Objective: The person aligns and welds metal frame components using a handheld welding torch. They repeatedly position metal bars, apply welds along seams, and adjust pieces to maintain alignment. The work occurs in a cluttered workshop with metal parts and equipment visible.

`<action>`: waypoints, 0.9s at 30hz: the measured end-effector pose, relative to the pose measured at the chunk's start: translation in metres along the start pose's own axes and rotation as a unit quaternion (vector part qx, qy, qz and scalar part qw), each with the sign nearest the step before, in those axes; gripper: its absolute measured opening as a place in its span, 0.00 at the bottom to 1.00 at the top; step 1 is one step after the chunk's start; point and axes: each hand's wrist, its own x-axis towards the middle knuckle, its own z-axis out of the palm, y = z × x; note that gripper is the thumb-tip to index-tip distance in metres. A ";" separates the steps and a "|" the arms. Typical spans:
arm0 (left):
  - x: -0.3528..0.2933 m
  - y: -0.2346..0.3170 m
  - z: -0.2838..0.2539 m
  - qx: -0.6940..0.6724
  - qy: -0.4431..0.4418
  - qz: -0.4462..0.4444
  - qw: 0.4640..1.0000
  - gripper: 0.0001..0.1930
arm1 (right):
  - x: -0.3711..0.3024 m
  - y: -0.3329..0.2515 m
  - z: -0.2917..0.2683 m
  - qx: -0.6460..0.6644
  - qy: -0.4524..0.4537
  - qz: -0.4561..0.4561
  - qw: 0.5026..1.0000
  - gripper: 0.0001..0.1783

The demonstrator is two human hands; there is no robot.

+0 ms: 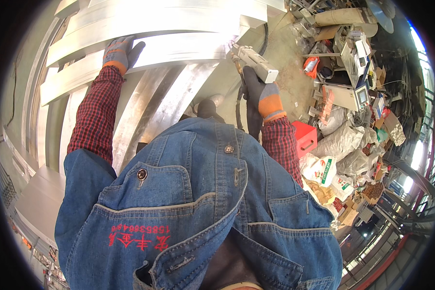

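Long silvery metal beams lie side by side across the upper left, bright with glare. My left hand, in a grey and orange glove, lies on one beam, thumb apart and nothing held. At the end of that beam is a handheld welding gun with a boxy pale body. Its tip meets the beam's end in a small violet-white glow. My right hand, gloved in dark grey and orange, is closed around the gun's handle, which the glove mostly hides. A dark cable runs down beside it.
Bare metal bars cross underneath the beams. A red box stands right of my right forearm. Farther right are heaped plastic bags, cartons and scrap, with a small screened unit among them. A flat metal sheet is at lower left.
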 end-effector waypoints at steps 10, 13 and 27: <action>0.003 -0.001 0.003 -0.003 -0.004 -0.001 1.000 0.37 | 0.038 0.084 -0.012 -0.232 -0.033 -0.167 0.958 0.16; 0.002 0.001 0.000 -0.003 -0.010 -0.003 1.000 0.37 | 0.005 0.039 -0.010 -0.042 -0.026 0.011 0.999 0.22; -0.002 0.009 -0.009 0.003 -0.004 -0.009 1.000 0.34 | -0.022 -0.001 -0.003 -0.043 -0.008 0.005 0.999 0.32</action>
